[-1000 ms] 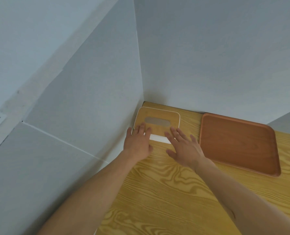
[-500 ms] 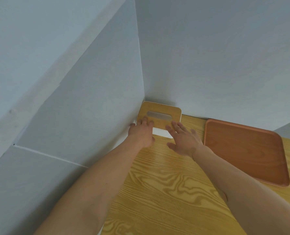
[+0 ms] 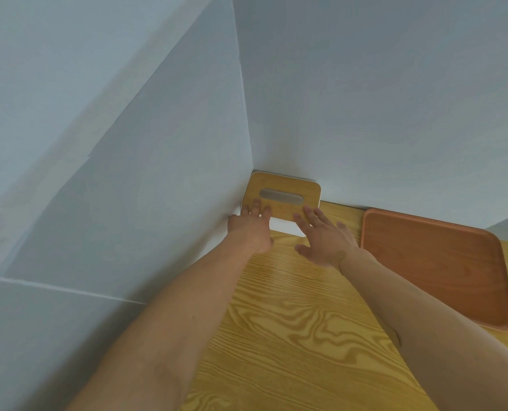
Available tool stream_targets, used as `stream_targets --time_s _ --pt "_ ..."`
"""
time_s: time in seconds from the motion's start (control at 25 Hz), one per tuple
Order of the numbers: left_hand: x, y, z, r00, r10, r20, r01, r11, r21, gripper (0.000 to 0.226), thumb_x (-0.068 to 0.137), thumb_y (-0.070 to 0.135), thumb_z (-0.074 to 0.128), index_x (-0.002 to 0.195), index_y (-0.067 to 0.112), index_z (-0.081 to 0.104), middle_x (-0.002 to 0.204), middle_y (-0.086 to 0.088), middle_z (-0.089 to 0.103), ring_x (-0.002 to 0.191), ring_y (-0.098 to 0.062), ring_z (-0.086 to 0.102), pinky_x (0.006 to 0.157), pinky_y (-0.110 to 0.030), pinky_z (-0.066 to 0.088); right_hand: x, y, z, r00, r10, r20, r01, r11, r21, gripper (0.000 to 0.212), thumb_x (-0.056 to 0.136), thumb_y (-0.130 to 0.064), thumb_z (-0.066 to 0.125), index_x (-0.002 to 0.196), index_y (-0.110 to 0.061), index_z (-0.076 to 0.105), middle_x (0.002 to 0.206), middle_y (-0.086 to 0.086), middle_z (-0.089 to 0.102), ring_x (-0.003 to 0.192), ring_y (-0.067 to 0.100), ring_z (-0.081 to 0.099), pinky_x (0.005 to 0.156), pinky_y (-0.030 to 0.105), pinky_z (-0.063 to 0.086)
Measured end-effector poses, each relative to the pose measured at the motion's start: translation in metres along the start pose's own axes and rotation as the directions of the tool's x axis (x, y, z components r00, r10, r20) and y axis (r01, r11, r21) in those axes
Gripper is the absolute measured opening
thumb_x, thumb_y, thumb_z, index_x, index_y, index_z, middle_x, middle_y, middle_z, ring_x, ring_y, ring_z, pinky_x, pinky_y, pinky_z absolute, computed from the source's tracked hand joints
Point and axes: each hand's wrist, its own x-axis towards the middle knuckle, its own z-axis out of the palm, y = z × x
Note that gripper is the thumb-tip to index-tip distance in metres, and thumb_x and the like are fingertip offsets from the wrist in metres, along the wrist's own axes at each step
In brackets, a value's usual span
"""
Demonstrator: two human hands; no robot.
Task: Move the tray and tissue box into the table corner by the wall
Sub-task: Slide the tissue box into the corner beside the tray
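A yellow wood-grain desk (image 3: pixel 291 336) fills the lower part of the view and runs into a corner where two pale grey walls (image 3: pixel 365 99) meet at about 12 o'clock. The tissue box (image 3: pixel 282 188), with a wooden lid and white sides, sits tight in that corner against both walls, and the brown tray (image 3: pixel 442 262) lies at 3 o'clock, near the box and against the back wall. The left hand (image 3: pixel 251 228) and right hand (image 3: pixel 324 241) both lie open, fingers spread flat on the box's near edge, gripping nothing.
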Motion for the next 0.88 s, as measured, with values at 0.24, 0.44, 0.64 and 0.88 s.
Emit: stream_targets --time_s 0.24,0.44,0.64,0.88 --pt "0.003 0.002 -0.002 1.000 -0.009 0.003 0.009 1.000 0.005 0.081 0.095 0.045 0.049 0.156 0.026 -0.001 0.166 -0.003 -0.012 0.151 -0.027 0.004 0.106 -0.049 0.035 0.004 0.003 -0.001 1.000 -0.007 -0.009 0.007 1.000 -0.007 0.076 0.098 -0.053 0.041 0.156 -0.031 -0.002 0.166 -0.002 -0.012 0.152 0.017 -0.008 0.113 0.051 0.029" --pt "0.005 0.003 0.000 1.000 -0.011 0.007 0.011 1.000 0.009 0.083 0.095 0.044 0.050 0.156 0.026 -0.002 0.166 -0.003 -0.013 0.151 -0.027 0.004 0.106 -0.049 0.035 0.005 0.005 0.003 1.000 -0.007 -0.012 0.007 1.000 -0.014 0.076 0.098 -0.053 0.041 0.156 -0.032 -0.003 0.166 -0.003 -0.012 0.152 0.017 -0.009 0.110 0.051 0.033" --pt "0.008 0.004 -0.002 0.997 -0.033 0.076 0.031 0.999 0.032 0.091 0.093 0.056 0.046 0.155 0.028 -0.014 0.164 0.001 -0.021 0.152 -0.025 -0.003 0.108 -0.049 0.033 0.006 0.005 0.002 1.000 0.010 0.010 -0.010 1.000 -0.019 0.078 0.097 -0.051 0.044 0.156 -0.035 -0.004 0.166 -0.007 -0.014 0.151 0.016 -0.009 0.113 0.055 0.028" --pt "-0.012 0.006 0.002 0.997 0.001 -0.077 -0.013 0.988 -0.156 0.082 0.094 0.054 0.044 0.157 0.024 0.002 0.167 -0.001 -0.001 0.151 -0.026 0.010 0.106 -0.048 0.035 -0.018 -0.005 -0.001 0.997 0.032 -0.072 -0.029 0.998 0.051 0.075 0.096 -0.051 0.046 0.156 -0.034 0.005 0.167 -0.001 -0.002 0.152 0.021 -0.001 0.118 0.055 0.019"
